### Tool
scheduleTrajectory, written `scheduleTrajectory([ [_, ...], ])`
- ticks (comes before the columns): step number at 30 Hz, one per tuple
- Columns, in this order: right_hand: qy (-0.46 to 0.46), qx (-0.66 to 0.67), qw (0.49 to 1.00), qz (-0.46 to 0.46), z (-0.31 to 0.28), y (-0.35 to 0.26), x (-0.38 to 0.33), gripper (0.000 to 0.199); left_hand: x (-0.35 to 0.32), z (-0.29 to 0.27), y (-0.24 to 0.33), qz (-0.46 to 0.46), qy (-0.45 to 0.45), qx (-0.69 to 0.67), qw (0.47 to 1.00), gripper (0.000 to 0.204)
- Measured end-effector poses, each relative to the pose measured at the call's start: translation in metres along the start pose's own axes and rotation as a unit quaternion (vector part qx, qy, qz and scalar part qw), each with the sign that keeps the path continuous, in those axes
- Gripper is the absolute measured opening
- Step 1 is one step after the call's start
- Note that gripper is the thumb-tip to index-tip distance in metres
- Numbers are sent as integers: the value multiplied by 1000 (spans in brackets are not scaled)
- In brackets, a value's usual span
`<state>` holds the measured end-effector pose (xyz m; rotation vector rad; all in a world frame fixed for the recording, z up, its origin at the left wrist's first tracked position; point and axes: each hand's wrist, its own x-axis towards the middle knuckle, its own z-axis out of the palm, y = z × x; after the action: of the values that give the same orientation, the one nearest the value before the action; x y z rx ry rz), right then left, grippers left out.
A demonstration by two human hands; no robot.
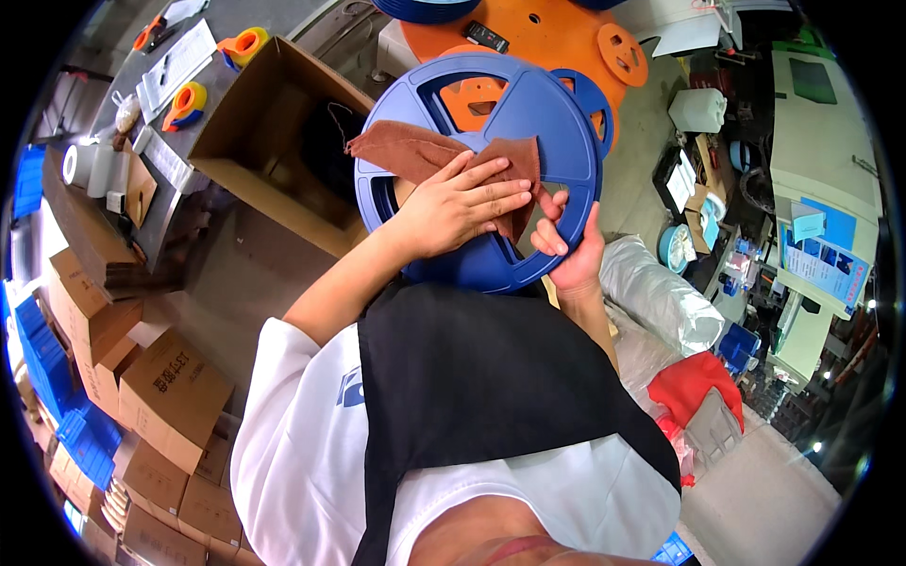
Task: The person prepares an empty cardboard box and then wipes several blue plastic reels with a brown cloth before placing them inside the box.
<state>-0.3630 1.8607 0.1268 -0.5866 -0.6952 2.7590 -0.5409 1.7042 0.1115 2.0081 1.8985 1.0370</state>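
Observation:
A blue plastic reel point(444, 87) with cut-out windows is held up in front of my chest. Across its middle lies a brown cloth point(406, 146), one end trailing over the left side of the reel. My left hand point(462, 203) rests flat on the cloth, fingers stretched out, pressing it against the reel's face. On the lower right, my right hand point(574, 247) grips the reel's rim, with fingers curled through a window and the thumb along the outer edge. The reel's hub is hidden beneath the cloth and my left hand.
An open cardboard box point(283, 123) stands to the left, beside a grey table point(104, 66) with tape dispensers. Orange discs point(547, 28) lie beyond the reel. Stacked cartons point(175, 396) fill the lower left; a plastic-wrapped roll point(656, 292) lies at the right.

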Motion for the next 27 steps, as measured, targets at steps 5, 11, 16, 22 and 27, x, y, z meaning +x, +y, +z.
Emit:
scheduleTrajectory([
  [5,-7,1,1000,7,19,0,1,49,-10,-3,-35,-130,111,0,985,62],
  [11,5,-7,1000,11,4,0,3,49,9,3,2,-23,87,-58,994,60],
  [16,-42,17,999,-3,4,-14,8,49,-35,-18,-43,-135,101,-8,986,50],
  [22,-42,83,994,-54,1,-44,19,48,-90,-26,-31,-96,75,51,991,40],
  [27,-50,148,987,-32,7,-53,37,47,-86,-29,-16,-39,86,77,993,50],
])
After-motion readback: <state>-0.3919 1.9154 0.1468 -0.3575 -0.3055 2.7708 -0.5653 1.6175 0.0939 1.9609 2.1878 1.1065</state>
